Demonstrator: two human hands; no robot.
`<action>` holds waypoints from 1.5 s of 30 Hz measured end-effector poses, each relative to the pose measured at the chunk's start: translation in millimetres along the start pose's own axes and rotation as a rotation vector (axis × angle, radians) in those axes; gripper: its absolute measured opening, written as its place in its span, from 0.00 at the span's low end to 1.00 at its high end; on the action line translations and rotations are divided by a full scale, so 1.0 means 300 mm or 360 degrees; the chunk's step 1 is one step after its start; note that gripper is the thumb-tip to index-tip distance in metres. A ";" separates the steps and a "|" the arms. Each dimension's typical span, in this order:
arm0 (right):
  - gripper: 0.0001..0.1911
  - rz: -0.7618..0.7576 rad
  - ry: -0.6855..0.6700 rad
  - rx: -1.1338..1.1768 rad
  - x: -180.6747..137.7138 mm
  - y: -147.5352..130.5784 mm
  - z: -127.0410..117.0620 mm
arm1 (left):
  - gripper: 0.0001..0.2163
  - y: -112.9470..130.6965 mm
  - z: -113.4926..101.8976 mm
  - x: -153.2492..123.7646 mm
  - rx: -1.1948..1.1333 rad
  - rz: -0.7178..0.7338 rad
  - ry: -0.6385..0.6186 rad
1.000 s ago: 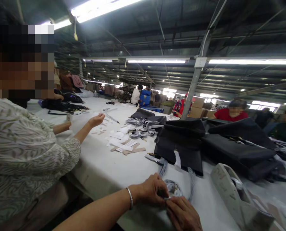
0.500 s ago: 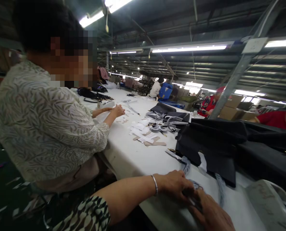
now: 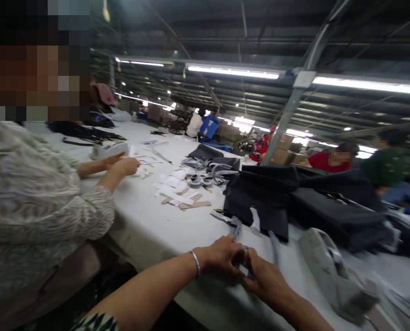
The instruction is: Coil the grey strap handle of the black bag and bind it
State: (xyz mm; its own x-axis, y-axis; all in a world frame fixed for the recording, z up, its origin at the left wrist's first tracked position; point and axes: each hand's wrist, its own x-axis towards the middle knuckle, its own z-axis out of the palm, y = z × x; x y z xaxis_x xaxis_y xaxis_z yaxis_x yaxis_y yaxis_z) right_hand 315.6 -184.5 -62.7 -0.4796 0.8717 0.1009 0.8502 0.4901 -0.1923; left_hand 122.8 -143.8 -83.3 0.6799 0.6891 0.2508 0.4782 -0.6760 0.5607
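My left hand (image 3: 223, 255), with a silver bangle at the wrist, and my right hand (image 3: 264, 275) meet over the near table edge. Both are closed on a bag strap (image 3: 236, 228) in greyish wrapping, whose free part runs forward from my left fingers. Fingers hide most of the held part; a dark bit shows between them. Just beyond lies a black bag (image 3: 256, 202) with a white strip (image 3: 255, 219) on it. Another wrapped strap (image 3: 274, 246) hangs from the bag beside my right hand.
A grey tape dispenser (image 3: 324, 271) stands at the right. Paper and card strips (image 3: 180, 195) and coiled wrapped straps (image 3: 199, 178) lie mid-table. More black bags (image 3: 336, 214) are stacked at the right. At the left, a co-worker's hands (image 3: 124, 164) work over the white table (image 3: 156, 230).
The view has swung to the right, bringing the whole tape dispenser and another person into sight. My hands stay together on the strap, with fingers slightly shifted.
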 end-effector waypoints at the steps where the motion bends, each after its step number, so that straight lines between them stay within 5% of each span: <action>1: 0.15 0.0026 -0.0010 0.0000 -0.003 -0.011 -0.002 | 0.20 0.004 -0.002 -0.005 0.0007 -0.0030 0.0024; 10: 0.29 0.0120 -0.0211 0.0085 0.053 0.005 -0.086 | 0.23 -0.006 0.024 0.020 0.0041 -0.0046 0.0096; 14: 0.27 0.0090 -0.0237 0.0086 0.046 0.005 -0.115 | 0.20 -0.018 0.052 0.028 -0.0003 -0.0048 0.0188; 26: 0.25 0.0060 0.0169 -0.0086 -0.013 0.030 0.039 | 0.19 -0.010 0.074 0.023 0.0011 -0.0023 0.0208; 35: 0.35 -0.0556 0.0705 -0.0233 -0.042 0.185 0.093 | 0.14 0.013 0.118 0.069 0.0305 -0.0007 0.0301; 38: 0.30 -0.0694 0.0781 -0.0279 -0.074 0.218 0.106 | 0.13 0.020 0.131 0.067 0.0361 0.0115 0.0221; 42: 0.17 -0.0521 0.0548 -0.0140 -0.082 0.208 0.089 | 0.14 0.022 0.123 0.061 0.0413 0.0084 0.0126; 45: 0.15 -0.0505 0.0603 -0.0154 -0.064 0.227 0.099 | 0.14 0.015 0.117 0.060 0.0338 0.0032 0.0100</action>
State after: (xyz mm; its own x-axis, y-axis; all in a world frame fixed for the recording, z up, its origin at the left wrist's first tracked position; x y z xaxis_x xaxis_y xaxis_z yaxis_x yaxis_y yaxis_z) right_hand 376.2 -168.1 -106.8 -0.6205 0.6116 0.4908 0.6999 0.7142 -0.0052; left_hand 156.8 -143.6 -103.9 0.6576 0.6853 0.3128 0.5756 -0.7250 0.3783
